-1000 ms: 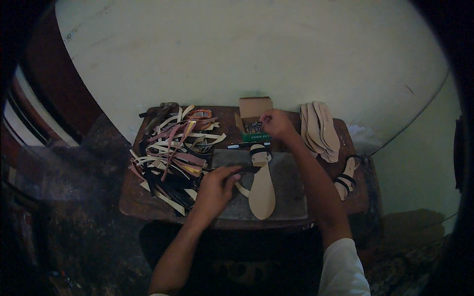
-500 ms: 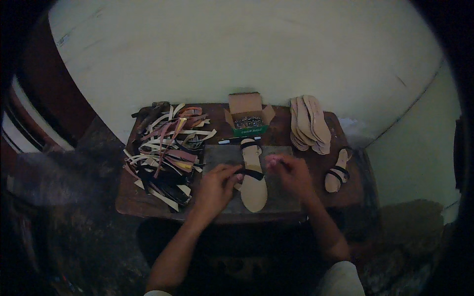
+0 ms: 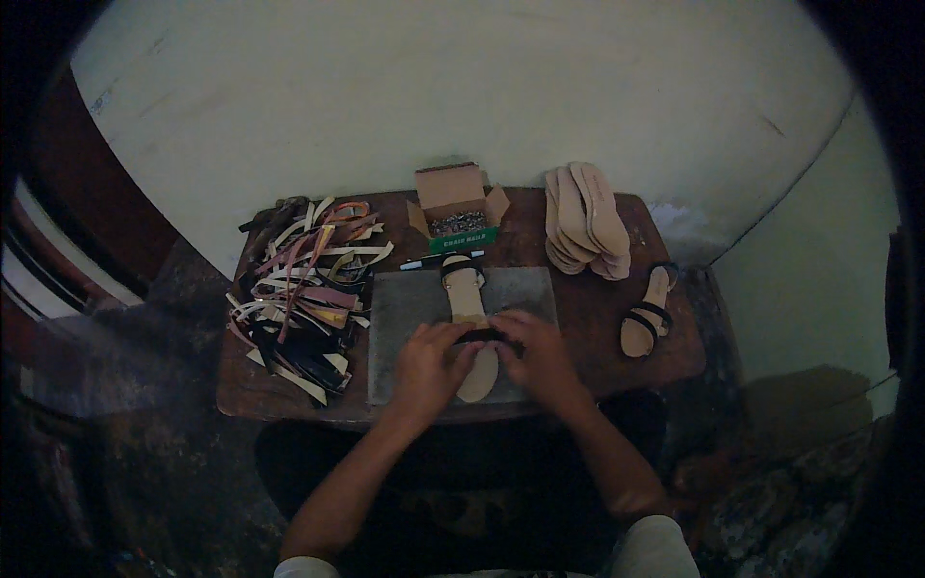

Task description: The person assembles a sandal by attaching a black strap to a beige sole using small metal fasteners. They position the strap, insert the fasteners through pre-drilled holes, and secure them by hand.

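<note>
A tan sandal sole (image 3: 466,299) lies lengthwise in front of me on a grey slab (image 3: 405,306). A black strap (image 3: 480,335) crosses its front part, and a second black strap (image 3: 464,262) loops over its far end. My left hand (image 3: 430,364) pinches the front strap at the left edge of the sole. On the opposite edge my right hand (image 3: 536,354) has its fingers closed on the same strap. The fingertips of both hands partly cover the strap and the sole beneath.
Left on the wooden table (image 3: 279,409) is a heap of strap strips (image 3: 313,289). An open cardboard box (image 3: 458,217) of small nails stands at the back, with a pen (image 3: 424,260) before it. Stacked tan soles (image 3: 586,223) and another sandal (image 3: 647,313) lie to the right.
My right hand has come in from the right and taken hold of the strap. My left hand stays on it. The whole view has shifted slightly.
</note>
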Tool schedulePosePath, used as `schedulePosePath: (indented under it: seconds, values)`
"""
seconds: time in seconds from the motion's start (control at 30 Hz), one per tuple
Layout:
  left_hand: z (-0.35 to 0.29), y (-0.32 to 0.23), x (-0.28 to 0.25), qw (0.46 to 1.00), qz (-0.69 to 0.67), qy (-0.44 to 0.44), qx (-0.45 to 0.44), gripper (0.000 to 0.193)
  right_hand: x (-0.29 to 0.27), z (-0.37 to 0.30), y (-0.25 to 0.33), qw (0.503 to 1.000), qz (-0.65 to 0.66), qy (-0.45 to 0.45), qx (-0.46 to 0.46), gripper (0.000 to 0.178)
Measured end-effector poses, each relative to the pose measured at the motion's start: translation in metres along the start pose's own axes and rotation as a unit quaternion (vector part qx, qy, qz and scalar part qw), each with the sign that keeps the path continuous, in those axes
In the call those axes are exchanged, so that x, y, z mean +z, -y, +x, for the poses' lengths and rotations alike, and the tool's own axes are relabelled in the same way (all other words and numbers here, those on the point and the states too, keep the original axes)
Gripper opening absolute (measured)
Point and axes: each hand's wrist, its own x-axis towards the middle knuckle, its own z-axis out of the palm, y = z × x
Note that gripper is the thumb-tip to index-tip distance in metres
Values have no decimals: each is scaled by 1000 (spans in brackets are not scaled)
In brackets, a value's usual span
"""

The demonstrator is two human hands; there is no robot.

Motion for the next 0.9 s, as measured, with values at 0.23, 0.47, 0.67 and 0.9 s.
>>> schedulePosePath:
  seconds: [0.23,0.47,0.67,0.9]
  values:
    - [-3,1,1,998,-56,14,-38,30,4,0,4,999,-37,-16,-31,32]
    - [-12,19,-5,992,3,-73,-103,42,3,3,1,999,-20,-41,-20,24]
    - [-12,13,-8,982,36,79,-167,49,6,-2,22,997,-33,-68,27,24]
    - [-11,-5,-2,970,19,56,-235,45,14,-6,13,993,50,-95,54,19]
